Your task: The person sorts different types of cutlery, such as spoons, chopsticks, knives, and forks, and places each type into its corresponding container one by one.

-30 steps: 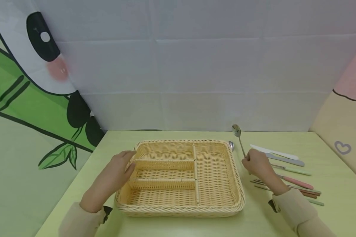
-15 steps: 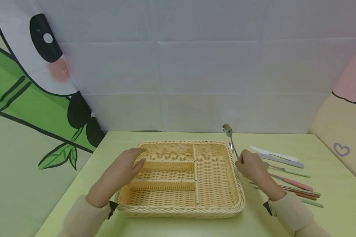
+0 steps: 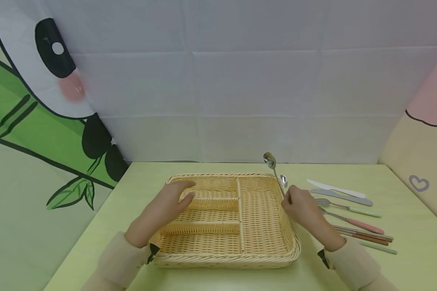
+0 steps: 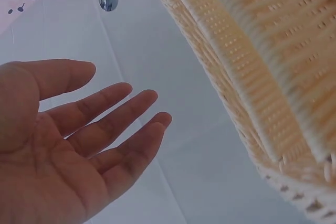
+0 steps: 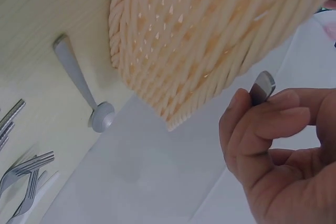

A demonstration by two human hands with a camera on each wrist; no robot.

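My right hand (image 3: 301,205) pinches the handle of a long metal spoon (image 3: 270,160), its bowl pointing up and away, over the right rim of the wicker basket (image 3: 225,259). In the right wrist view the handle's end (image 5: 262,87) pokes out between thumb and fingers. My left hand (image 3: 170,203) hovers over the basket's left side, fingers extended and holding nothing; the left wrist view shows its bare palm (image 4: 58,177). The basket has three narrow compartments on the left and one long compartment on the right.
A second spoon (image 5: 102,116) lies on the table behind the basket's right side. To the right lie two knives (image 3: 342,197), two forks (image 3: 364,225) and several chopsticks (image 3: 371,236). A pale wall cloth (image 3: 255,89) stands behind the table.
My right hand has carried the spoon leftward, from beside the basket to over its right rim. The left hand has moved rightward from the left rim to above the compartments.
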